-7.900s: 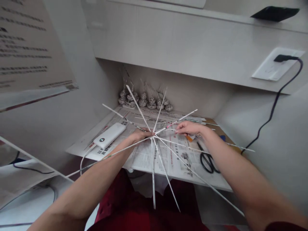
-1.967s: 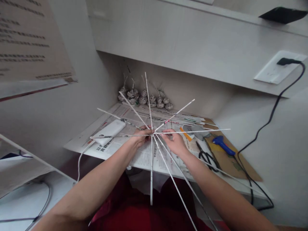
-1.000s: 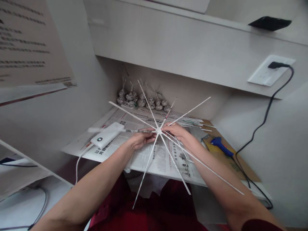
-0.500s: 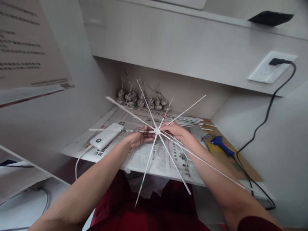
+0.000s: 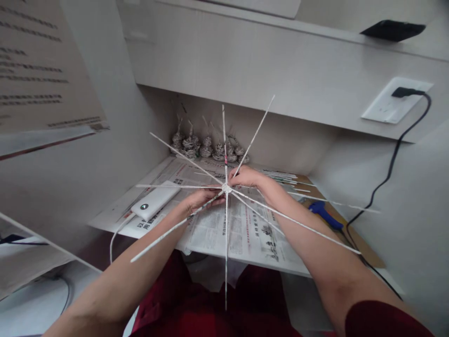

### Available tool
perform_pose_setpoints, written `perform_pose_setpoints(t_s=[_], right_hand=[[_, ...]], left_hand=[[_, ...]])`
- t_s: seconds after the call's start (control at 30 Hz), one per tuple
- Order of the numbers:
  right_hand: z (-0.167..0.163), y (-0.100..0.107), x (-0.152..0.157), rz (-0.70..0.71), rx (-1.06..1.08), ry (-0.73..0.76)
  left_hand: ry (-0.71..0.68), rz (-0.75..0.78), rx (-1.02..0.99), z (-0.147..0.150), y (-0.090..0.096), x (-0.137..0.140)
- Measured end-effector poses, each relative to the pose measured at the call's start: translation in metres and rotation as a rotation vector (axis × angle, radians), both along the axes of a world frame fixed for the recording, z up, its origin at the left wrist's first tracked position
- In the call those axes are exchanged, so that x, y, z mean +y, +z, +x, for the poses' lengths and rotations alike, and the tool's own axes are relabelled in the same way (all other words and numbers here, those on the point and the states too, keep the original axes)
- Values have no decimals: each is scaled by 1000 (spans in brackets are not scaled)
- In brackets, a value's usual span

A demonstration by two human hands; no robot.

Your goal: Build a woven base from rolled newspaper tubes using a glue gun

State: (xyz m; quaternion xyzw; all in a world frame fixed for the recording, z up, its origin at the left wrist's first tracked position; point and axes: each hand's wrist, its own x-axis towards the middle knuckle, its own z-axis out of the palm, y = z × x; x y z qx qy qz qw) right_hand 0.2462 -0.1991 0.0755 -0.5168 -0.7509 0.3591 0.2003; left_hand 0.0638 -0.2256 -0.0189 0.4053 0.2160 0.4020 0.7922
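A star-shaped frame of rolled newspaper sticks [image 5: 226, 234] spreads out in front of me, its several spokes meeting at a small woven hub [image 5: 227, 188]. My left hand [image 5: 206, 195] supports it from below and to the left of the hub, fingers curled under the spokes and partly hidden by them. Just right of the hub, my right hand [image 5: 244, 176] pinches the work with thumb and fingers close to the centre. One long spoke crosses over my left forearm, another over my right forearm. The frame is held above the newspaper [image 5: 242, 229].
Several woven gourd-shaped pieces [image 5: 206, 148] stand at the back wall. A white power bank [image 5: 156, 201] with a cable lies at left. Loose paper sticks [image 5: 280, 175] and a blue glue gun [image 5: 326, 216] lie at right. A black cord [image 5: 393, 157] hangs from the wall socket [image 5: 395, 100].
The spoked frame has turned counter-clockwise; the spoke with the pink mark has swung left to point nearly straight away from me. Both hands stay near the hub, with the right fingers shifted slightly.
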Motion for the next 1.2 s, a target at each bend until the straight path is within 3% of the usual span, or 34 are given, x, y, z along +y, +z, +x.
perform_pose_setpoints(t_s=[0.17,0.4,0.57,0.73,0.97,1.2], right_hand=[[-5,-3,0,19,-61,-8],[-13,-22,-2,54,-76,-12],[-5,-29,0,20,-22,53],[6,-29,-1,-116,-1,-20],[5,-45,5,-5,2,-41],[0,-41,1,4,-43,-69]], left_hand=[[49,-45,-49,0,-3,-2],[374,-115,97,21,-11,0],[464,-93,136,24,-16,0],[476,-68,119,22,-16,-2],[444,-86,104,20,-14,-2],[421,-109,82,19,-14,-1]])
